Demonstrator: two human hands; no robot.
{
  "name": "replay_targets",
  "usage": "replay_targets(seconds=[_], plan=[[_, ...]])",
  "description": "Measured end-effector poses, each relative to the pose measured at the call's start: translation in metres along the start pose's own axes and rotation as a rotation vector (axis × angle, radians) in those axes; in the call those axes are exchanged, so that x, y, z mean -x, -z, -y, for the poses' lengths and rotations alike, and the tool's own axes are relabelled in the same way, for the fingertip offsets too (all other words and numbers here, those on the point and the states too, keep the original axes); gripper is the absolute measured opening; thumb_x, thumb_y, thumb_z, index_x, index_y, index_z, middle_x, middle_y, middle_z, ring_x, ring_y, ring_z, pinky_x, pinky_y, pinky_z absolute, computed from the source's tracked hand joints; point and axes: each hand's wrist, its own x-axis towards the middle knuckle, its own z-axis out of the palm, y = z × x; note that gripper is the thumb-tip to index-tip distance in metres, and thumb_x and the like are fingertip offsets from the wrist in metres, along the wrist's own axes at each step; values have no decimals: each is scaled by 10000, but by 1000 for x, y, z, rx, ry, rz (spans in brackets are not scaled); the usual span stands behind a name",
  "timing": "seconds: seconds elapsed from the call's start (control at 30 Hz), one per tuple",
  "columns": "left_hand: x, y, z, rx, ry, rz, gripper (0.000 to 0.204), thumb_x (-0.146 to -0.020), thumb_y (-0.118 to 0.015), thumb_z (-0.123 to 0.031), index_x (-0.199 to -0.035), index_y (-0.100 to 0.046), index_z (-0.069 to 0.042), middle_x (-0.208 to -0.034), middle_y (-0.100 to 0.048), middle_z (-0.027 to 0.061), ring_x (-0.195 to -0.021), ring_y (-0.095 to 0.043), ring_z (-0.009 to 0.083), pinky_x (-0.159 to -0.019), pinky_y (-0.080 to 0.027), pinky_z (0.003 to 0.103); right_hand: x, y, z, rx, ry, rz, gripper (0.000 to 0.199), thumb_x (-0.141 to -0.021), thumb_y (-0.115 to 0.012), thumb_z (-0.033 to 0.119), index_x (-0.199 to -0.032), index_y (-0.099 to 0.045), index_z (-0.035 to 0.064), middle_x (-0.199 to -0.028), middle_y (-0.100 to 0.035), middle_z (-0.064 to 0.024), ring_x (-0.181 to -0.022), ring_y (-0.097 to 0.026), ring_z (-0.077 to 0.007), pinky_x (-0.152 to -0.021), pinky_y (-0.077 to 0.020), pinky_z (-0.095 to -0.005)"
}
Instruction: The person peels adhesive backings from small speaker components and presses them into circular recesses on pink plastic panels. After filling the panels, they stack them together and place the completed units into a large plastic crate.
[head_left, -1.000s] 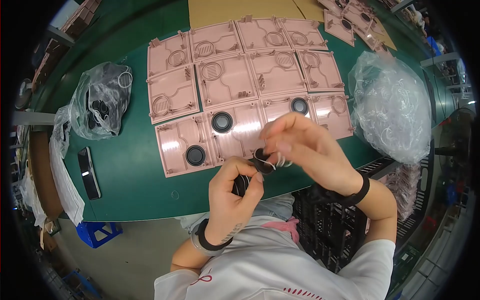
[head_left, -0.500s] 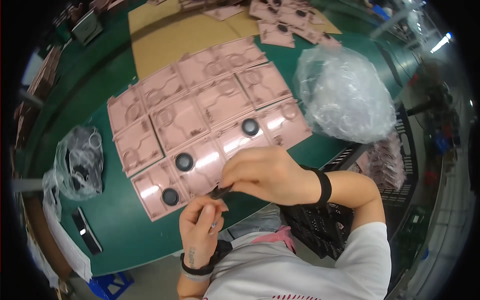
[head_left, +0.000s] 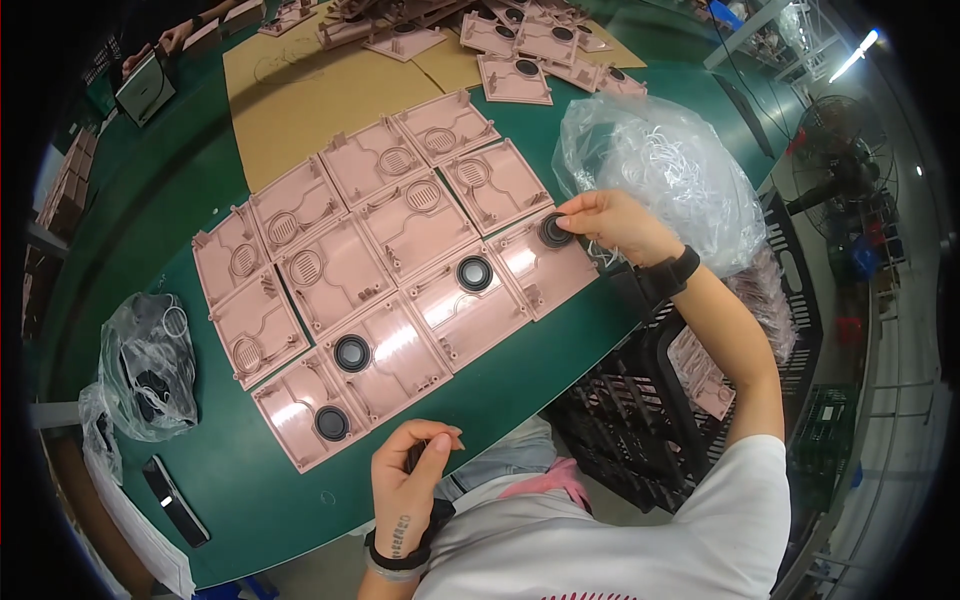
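Resting in the round seat of a pink plastic panel (head_left: 545,265) at the right end of the near row, a small black speaker disc (head_left: 553,231) is pinched by the right hand (head_left: 612,222) fingertips. Left hand (head_left: 408,478), near the green table (head_left: 500,380) edge, is curled around a small dark part. A clear plastic bag (head_left: 665,170) lies just beyond the right hand.

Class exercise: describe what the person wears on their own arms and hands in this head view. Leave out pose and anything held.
Both hands are bare, with no gloves. The right hand has a black band at the wrist, like a watch strap. The left hand has a small dark marking on the inner wrist and a black and a grey band below it. A white short-sleeved top leaves both forearms uncovered.
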Motion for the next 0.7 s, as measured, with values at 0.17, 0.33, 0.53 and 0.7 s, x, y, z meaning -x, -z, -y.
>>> replay_targets(seconds=[0.17,0.33,0.53,0.7], plan=[[-1,-1,1,-27,2,15,99,-900,-575,-66,-927,-606,25,-860,-626,44,-762,-537,68,-698,-410,188,-3,-4,-8,12,114,-66,186,-794,-694,83,-945,-639,-10,-801,-642,-33,-687,-567,-72,-585,-427,-186],[-1,-2,4,-41,9,20,101,-900,-578,-66,-928,-605,27,-871,-625,47,-787,-551,79,-721,-424,199,-4,-4,-12,40,166,-59,196,-808,-677,76,-973,-631,-18,-849,-662,-43,-759,-603,-80,-664,-452,-186],[-1,-4,7,-60,-8,24,100,-901,-568,-65,-929,-600,25,-849,-618,49,-698,-466,55,-640,-354,193,-1,-8,-9,70,166,-99,203,-798,-685,77,-969,-634,-18,-831,-661,-45,-749,-605,-82,-665,-455,-186],[-2,-4,11,-82,-55,26,100,-904,-549,-69,-933,-594,16,-799,-605,49,-502,-293,-3,-451,-206,167,0,-13,-12,112,220,-129,202,-789,-689,66,-960,-632,-26,-815,-657,-45,-722,-601,-81,-634,-452,-184]])
